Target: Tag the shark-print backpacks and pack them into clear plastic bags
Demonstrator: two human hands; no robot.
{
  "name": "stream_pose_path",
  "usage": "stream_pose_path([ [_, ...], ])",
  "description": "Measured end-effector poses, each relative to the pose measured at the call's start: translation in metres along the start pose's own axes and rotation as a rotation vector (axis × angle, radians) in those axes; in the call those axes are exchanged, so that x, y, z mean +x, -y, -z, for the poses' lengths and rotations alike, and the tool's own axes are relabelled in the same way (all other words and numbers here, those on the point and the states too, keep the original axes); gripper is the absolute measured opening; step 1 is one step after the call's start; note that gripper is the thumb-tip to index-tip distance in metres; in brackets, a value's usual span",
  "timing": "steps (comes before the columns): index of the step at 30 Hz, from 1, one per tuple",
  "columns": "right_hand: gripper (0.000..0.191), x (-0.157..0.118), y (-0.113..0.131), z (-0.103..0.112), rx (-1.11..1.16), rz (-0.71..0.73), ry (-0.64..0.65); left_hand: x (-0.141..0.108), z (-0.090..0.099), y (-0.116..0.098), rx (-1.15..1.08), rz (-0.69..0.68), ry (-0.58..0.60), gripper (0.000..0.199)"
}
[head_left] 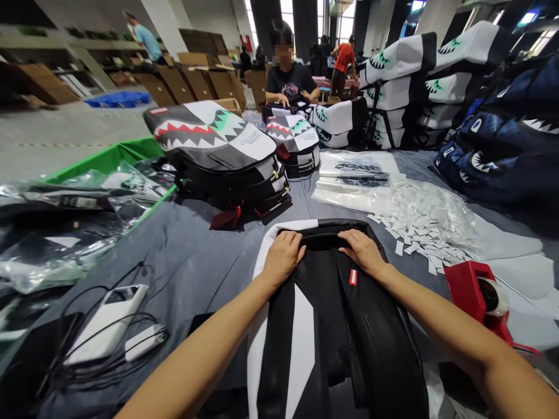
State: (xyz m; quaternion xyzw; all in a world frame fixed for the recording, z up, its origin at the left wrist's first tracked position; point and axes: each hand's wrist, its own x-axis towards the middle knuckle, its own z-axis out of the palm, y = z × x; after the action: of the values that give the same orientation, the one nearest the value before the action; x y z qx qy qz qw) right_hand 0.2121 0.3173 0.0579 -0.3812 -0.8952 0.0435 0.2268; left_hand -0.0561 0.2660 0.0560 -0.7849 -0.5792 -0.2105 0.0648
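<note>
In the head view a black and white backpack (325, 326) lies in front of me, its straps facing up and its top end away from me. A small red and white tag (353, 277) sits on its right strap. My left hand (283, 255) is closed over the left part of the top edge, thumb toward the middle. At the right part of the same edge, my right hand (361, 251) grips with its fingers curled over. Between the two hands a dark fold or opening shows. The undersides of the fingers are hidden.
Left are a white power bank (109, 323) with cables and a green-edged bin (109, 157) of bagged goods. Ahead stand shark-mouth backpacks (218, 139). Right are white labels (430, 247), plastic bags (356, 177) and a red tape dispenser (474, 297). A person (288, 78) works across the table.
</note>
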Motion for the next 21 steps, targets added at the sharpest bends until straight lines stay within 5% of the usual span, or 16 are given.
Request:
stream_pose_path([
  [6, 0.036, 0.06, -0.022, -0.011, -0.095, -0.188, 0.36, 0.046, -0.044, 0.033, -0.102, 0.064, 0.184, 0.011],
  [10, 0.035, 0.091, -0.029, -0.021, -0.136, -0.264, 0.386, 0.075, -0.053, 0.039, -0.097, 0.109, 0.183, 0.023],
  [16, 0.031, 0.078, -0.021, -0.035, -0.164, -0.281, 0.203, 0.072, -0.021, -0.022, -0.039, 0.076, 0.129, 0.066],
  [21, 0.028, 0.073, -0.016, -0.046, -0.185, -0.302, 0.091, 0.051, -0.034, -0.067, -0.16, 0.12, 0.513, 0.093],
])
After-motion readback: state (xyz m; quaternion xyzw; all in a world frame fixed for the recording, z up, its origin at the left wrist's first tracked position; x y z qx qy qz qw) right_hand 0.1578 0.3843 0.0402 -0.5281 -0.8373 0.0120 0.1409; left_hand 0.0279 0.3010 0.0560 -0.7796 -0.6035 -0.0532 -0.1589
